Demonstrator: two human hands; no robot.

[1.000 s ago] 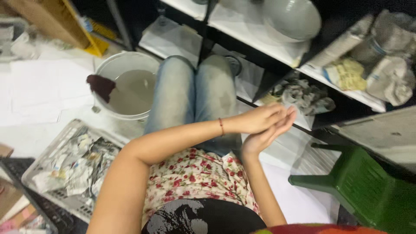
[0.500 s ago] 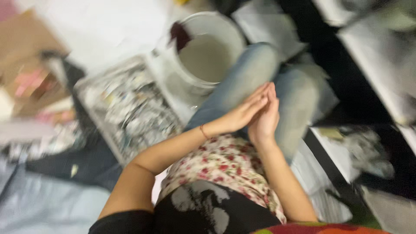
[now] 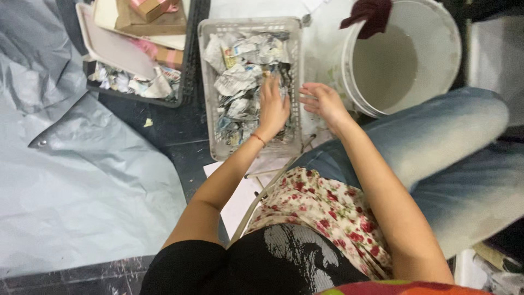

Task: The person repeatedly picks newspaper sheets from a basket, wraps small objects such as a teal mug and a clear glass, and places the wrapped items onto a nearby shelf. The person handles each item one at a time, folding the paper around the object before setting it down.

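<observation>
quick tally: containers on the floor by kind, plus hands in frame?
Pale plastic mesh basket of torn newspaper scraps: 1
Black plastic crate holding boards and boxes: 1
White round plastic bucket with grey liquid: 1
Hands: 2, left hand in the scraps, right hand open at the basket's edge
Total: 5

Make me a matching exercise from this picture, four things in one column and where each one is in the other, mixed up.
Things:
1. left hand
2. right hand
3. dark red cloth
4. torn paper scraps

Places:
A. draped over the rim of the white bucket
B. filling the pale plastic basket
C. pressed down into the paper in the basket
D. open, at the basket's right edge, next to the bucket

Pairs: 1-C, 2-D, 3-A, 4-B
</observation>
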